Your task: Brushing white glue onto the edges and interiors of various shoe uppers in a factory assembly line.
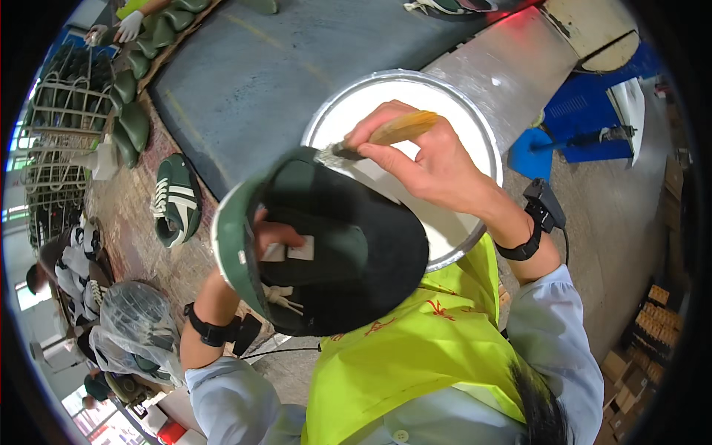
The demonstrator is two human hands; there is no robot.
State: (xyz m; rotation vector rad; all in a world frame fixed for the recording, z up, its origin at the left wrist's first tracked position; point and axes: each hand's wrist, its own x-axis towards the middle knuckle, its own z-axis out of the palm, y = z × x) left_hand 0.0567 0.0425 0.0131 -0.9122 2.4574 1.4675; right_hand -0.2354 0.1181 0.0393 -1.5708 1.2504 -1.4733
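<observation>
My left hand [278,237] grips a dark green and black shoe upper [334,230], its thumb inside the opening near two small white labels. A cream lace hangs beside the thumb, and the other fingers are hidden behind the upper. My right hand [437,163] pinches a brush [404,127] by its wooden handle. The bristles are at the upper's far edge, apparently touching it. Beneath the right hand stands a round metal-rimmed basin [495,152] holding white liquid, partly covered by the upper.
A grey conveyor belt [245,81] runs beyond the basin, next to a metal plate [497,67]. On the left are a green shoe with white stripes [176,200], several green shoe lasts [133,126] and a plastic-wrapped bundle [137,319]. A co-worker's gloved hand [130,26] shows at the far left.
</observation>
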